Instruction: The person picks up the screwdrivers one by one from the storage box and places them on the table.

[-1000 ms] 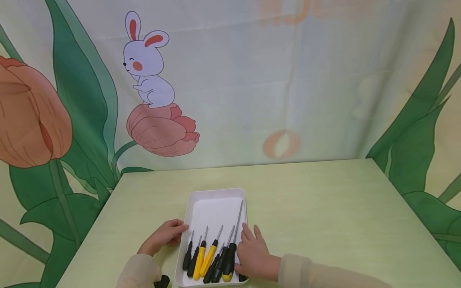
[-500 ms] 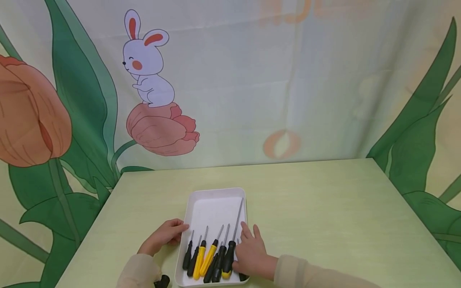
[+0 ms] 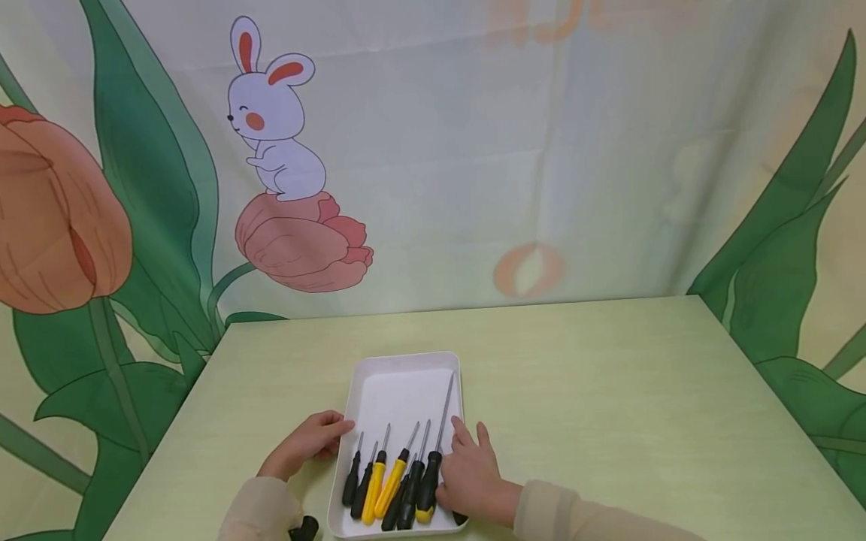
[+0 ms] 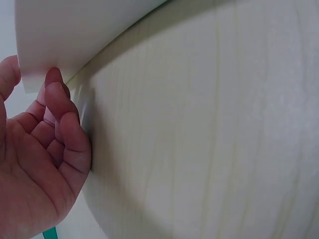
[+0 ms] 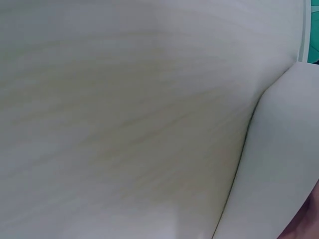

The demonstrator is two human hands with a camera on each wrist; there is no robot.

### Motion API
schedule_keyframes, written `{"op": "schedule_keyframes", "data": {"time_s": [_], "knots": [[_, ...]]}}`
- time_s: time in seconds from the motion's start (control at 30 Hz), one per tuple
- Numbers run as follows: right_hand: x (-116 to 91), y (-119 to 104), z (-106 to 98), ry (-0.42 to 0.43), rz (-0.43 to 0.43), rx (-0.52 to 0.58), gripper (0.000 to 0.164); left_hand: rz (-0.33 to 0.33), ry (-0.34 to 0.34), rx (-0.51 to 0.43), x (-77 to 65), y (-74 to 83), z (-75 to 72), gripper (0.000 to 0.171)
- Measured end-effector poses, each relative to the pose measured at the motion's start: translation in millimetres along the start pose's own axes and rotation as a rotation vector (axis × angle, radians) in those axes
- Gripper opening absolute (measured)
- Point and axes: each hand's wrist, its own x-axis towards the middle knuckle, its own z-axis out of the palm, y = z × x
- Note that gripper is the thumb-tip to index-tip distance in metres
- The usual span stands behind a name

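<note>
A white tray [image 3: 399, 383] lies on the table with several screwdrivers in its near half, their handles toward me. Two have yellow handles, such as the yellow screwdriver [image 3: 391, 492]. The others are black, including a long-shafted screwdriver [image 3: 429, 485] with a yellow-tipped handle. My left hand [image 3: 311, 443] pinches the tray's left rim; the left wrist view shows the thumb and fingers on either side of the wall. Over the tray's right rim rests my right hand [image 3: 473, 477], fingers spread, its thumb beside the long screwdriver's handle. It mostly hides another dark handle [image 3: 460, 518] beneath it.
The pale green table [image 3: 595, 391] extends to both sides and behind the tray. A printed curtain [image 3: 440, 165] with a rabbit and tulips hangs at the back. A small black object [image 3: 304, 528] sits by the left sleeve.
My right hand has shifted slightly left. The right-hand screwdrivers have moved a little, and their shafts stand at new angles. My left hand stays on the rim.
</note>
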Motion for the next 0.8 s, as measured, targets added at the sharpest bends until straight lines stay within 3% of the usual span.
{"op": "schedule_keyframes", "data": {"time_s": [0.2, 0.37, 0.8], "knots": [[1.6, -1.3, -0.2, -0.029, 0.015, 0.024, 0.029, 0.0, -0.001, 0.001, -0.8, -0.1, -0.1, 0.027], [2.7, -0.8, 1.3, -0.001, 0.032, 0.072, 0.03, 0.012, -0.004, -0.008, -1.5, 0.1, -0.4, 0.026], [4.1, 0.9, -3.3, 0.194, 0.057, 0.175, 0.034, 0.006, 0.003, -0.001, -1.8, -0.8, 0.5, 0.028]]}}
